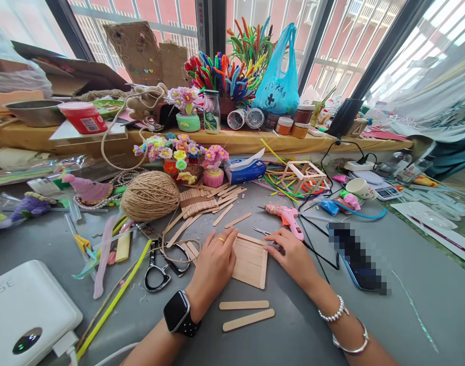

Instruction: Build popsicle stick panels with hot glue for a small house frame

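A flat square panel of wooden craft sticks (249, 265) lies on the grey table, with border sticks along its top and right sides. My left hand (216, 256) grips its upper left edge, the fingers held together over the top corner. At the upper right corner, the bent fingers of my right hand (293, 255) press on the border. A small metal-tipped tool (261, 231) pokes out by that hand, its grey handle partly covered by the fingers. Two loose craft sticks (248, 320) lie below the panel. Behind the right hand rests a pink glue gun (289, 218).
Black-handled scissors (156, 277), a twine ball (150, 195) and scattered craft sticks (223, 213) lie to the left. A phone (356, 259) is on the right. Farther back stand a stick frame (306, 175) and a blue tissue pack (245, 169). A white power bank (30, 310) sits front left.
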Available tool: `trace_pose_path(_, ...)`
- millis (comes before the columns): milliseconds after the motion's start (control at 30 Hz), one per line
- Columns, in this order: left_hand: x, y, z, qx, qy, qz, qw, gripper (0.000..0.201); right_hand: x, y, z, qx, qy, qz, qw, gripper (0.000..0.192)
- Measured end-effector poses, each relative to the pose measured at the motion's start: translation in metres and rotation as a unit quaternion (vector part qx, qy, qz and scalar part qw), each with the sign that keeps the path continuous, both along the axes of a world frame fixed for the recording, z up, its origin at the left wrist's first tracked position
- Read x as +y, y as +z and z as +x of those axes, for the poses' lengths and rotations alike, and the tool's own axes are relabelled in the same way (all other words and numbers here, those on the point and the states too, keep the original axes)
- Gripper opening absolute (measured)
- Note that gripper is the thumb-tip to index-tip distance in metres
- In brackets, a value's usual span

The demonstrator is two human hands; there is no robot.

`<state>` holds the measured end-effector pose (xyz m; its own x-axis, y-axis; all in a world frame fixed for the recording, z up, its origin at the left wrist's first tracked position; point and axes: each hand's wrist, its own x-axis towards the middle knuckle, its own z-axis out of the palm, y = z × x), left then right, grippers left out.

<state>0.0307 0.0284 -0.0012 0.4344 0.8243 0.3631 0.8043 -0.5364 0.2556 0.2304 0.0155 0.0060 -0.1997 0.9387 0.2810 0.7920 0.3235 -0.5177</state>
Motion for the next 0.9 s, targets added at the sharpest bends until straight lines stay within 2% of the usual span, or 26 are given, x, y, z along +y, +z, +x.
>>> trace_pose_path(67, 0.001, -0.002, 0.0, -0.002, 0.0, -0.001, 1.0, 0.044, -0.004, 0.003, 0.001, -0.012, 0.019, -0.002, 1.0, 0.028)
trace_pose_path(200, 0.002, -0.003, 0.0, -0.001, -0.04, -0.007, 0.999, 0.047, -0.015, 0.009, -0.002, -0.048, 0.087, -0.028, 0.995, 0.079)
trace_pose_path(267, 0.002, -0.003, 0.001, -0.001, -0.058, -0.01, 0.998, 0.046, -0.018, 0.01, -0.004, -0.058, 0.118, -0.042, 0.99, 0.09)
trace_pose_path(567, 0.002, -0.01, 0.002, 0.015, -0.078, -0.022, 0.997, 0.044, -0.015, 0.008, -0.002, -0.059, 0.149, -0.052, 0.986, 0.083)
trace_pose_path(900, 0.0, -0.004, 0.001, -0.009, -0.049, -0.025, 0.998, 0.038, -0.011, 0.009, 0.006, -0.045, 0.199, -0.072, 0.976, 0.077)
